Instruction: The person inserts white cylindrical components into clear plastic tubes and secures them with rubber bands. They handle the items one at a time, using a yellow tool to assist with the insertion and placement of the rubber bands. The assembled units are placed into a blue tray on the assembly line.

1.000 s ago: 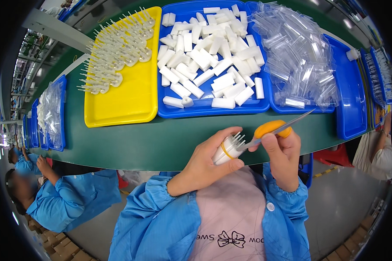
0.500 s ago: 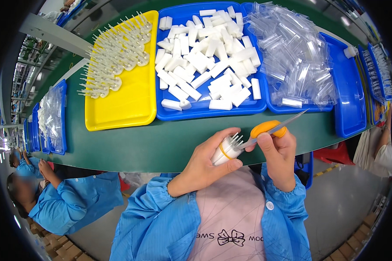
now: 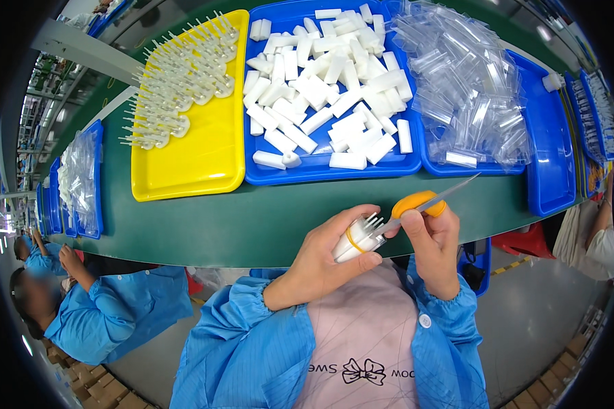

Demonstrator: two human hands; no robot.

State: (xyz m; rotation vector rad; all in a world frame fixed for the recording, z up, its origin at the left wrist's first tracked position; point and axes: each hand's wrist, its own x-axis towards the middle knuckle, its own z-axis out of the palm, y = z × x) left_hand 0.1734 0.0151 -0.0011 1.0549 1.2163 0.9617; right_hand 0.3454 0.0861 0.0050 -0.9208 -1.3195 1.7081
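Grips a yellow-banded white bundle in the left hand, just below frame centre; pinches a slim metal tool in the right hand, farther right.

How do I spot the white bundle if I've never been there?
Find the big green table, then its near edge. There, the person's left grip holds the white bundle. Unlike the loose white pieces in the blue tray, it has a yellow band around it and thin pins poking from one end.

Metal tool, glossy plastic trays
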